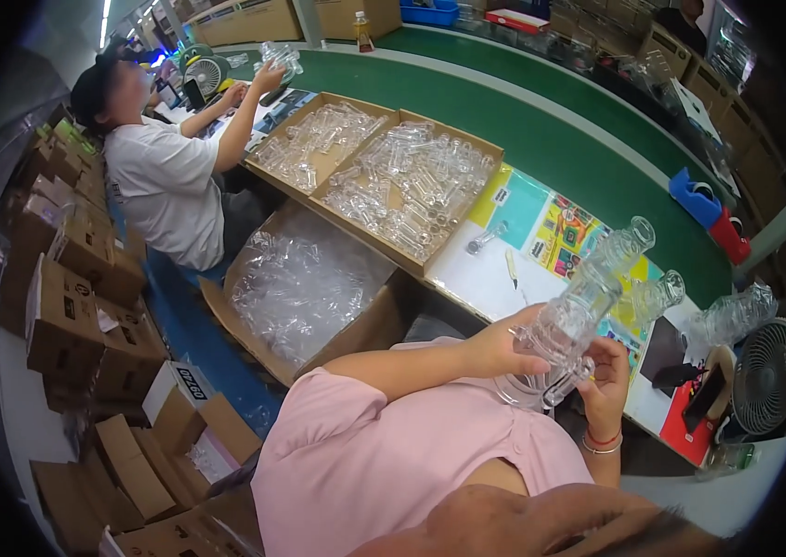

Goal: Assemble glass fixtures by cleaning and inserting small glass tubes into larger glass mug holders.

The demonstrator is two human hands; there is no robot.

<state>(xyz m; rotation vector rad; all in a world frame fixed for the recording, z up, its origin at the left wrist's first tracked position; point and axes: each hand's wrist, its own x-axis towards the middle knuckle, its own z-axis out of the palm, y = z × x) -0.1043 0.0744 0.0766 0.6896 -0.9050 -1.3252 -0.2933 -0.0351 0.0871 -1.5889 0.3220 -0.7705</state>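
A tall clear glass water pipe [567,320] is tilted in front of my chest, its flared mouth pointing up and away to the right. My left hand [515,353] is wrapped round its lower body. At the short side stem near the base, the fingers of my right hand [608,376] are closed in a pinch; a red band and a bracelet circle that wrist. Just beyond it, another clear glass piece [660,295] stands on the table. A small glass part [487,238] and a slim yellow-white tool [511,267] lie on the white tabletop [467,278].
Two shallow cartons [502,172] of small glass parts sit ahead. Below is a box of clear plastic bags [305,288]. At right are a fan [768,376], a phone [707,399] and more glassware [736,311]. A co-worker [170,176] handles glass at left, near stacked cartons [87,316].
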